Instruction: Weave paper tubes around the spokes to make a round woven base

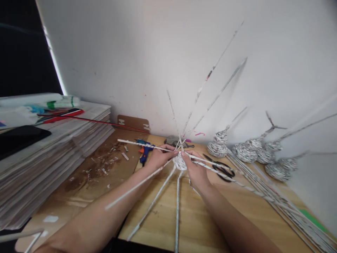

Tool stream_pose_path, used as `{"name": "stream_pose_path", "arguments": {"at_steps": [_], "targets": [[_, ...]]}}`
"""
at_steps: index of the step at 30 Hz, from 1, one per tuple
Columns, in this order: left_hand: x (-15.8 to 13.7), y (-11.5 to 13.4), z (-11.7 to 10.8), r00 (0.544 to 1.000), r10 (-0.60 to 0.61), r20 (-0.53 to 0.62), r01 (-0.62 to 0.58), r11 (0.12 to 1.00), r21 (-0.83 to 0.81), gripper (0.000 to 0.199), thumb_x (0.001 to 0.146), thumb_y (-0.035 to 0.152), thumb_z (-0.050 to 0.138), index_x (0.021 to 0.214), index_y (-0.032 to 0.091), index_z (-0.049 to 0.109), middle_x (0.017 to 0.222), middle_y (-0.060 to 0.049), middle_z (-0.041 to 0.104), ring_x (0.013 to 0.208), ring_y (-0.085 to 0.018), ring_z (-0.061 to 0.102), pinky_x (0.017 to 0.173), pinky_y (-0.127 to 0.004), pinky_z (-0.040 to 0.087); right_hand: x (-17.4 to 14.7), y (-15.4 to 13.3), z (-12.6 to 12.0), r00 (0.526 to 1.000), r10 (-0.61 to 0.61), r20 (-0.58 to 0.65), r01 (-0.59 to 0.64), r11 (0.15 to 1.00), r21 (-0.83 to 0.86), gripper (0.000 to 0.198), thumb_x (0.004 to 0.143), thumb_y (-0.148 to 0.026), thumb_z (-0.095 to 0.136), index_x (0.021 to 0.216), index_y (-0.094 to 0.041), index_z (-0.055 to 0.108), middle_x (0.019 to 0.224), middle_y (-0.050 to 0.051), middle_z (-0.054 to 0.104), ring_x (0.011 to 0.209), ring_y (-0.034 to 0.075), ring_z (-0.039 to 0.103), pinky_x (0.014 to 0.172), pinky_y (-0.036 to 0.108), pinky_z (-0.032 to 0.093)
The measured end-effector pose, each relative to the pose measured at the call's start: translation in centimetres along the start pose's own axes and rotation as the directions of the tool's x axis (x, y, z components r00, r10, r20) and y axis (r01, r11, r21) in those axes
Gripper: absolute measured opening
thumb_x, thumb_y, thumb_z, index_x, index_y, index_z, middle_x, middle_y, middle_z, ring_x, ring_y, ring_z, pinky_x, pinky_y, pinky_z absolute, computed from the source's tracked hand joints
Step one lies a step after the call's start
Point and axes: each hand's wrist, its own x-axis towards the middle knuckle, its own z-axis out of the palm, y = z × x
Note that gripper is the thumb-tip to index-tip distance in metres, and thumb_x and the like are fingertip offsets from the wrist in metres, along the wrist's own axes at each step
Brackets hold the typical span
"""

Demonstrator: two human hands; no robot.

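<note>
Between my hands is a small round piece woven from rolled paper [180, 162], with several long paper tubes [178, 207] radiating from it in all directions. My left hand [161, 156] grips its left side, thumb and fingers pinching near the base of a tube. On the right side, my right hand [193, 167] presses its thumb on the top of the woven piece, fingers curled behind it. A twisted paper tube [237, 183] runs out to the right past my right hand. The undersides of my fingers are hidden.
Black-handled scissors [223, 170] and a bundle of paper tubes [276, 200] lie to the right. Woven gourd shapes [218, 144] stand along the wall. A blue glue gun [144, 153] is behind my left hand. Stacked paper [65, 151] rises at left beside scraps on cardboard [86, 186].
</note>
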Motion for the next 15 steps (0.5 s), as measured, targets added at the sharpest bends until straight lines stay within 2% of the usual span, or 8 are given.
{"name": "stream_pose_path", "arguments": {"at_steps": [3,8,11,15], "targets": [[-0.36,0.35,0.3,1.0,-0.015,-0.001,0.015,0.999,-0.033,0.034,0.052,0.037,0.088,0.071,0.017,0.068,0.064,0.001,0.067,0.057,-0.012,0.057,0.057,-0.024,0.041,0.23,0.04,-0.6,1.0,0.019,0.022,-0.019,1.0,-0.014,0.03,0.082,-0.051,0.064,0.085,-0.021,0.068,0.076,0.004,0.068,0.069,0.019,0.06,0.062,0.029,0.047],[-0.66,0.96,0.31,0.999,-0.048,0.022,0.047,0.996,0.07,0.032,0.056,0.039,0.085,0.073,0.017,0.07,0.063,0.001,0.065,0.054,-0.011,0.052,0.051,-0.022,0.037,0.28,-0.63,-1.13,0.997,-0.038,0.064,0.043,0.996,-0.077,0.031,0.086,-0.05,0.059,0.085,-0.021,0.069,0.075,0.003,0.067,0.07,0.019,0.06,0.062,0.029,0.045],[-0.8,0.92,0.33,0.998,-0.038,0.045,0.032,0.993,0.117,0.029,0.059,0.04,0.083,0.073,0.017,0.071,0.062,0.001,0.064,0.049,-0.009,0.048,0.048,-0.022,0.034,0.32,-0.76,-1.09,0.999,-0.038,0.036,0.039,0.999,-0.035,0.031,0.087,-0.049,0.058,0.083,-0.02,0.068,0.071,0.003,0.066,0.065,0.018,0.058,0.058,0.029,0.044],[-0.75,0.22,0.34,0.998,-0.038,0.055,0.033,0.995,0.098,0.026,0.062,0.038,0.081,0.075,0.018,0.071,0.063,0.001,0.065,0.047,-0.009,0.047,0.046,-0.022,0.031,0.48,-0.75,-0.9,0.997,-0.077,-0.025,0.076,0.996,-0.037,0.025,0.086,-0.044,0.061,0.076,-0.021,0.065,0.068,0.002,0.064,0.064,0.018,0.056,0.059,0.029,0.044]]}}
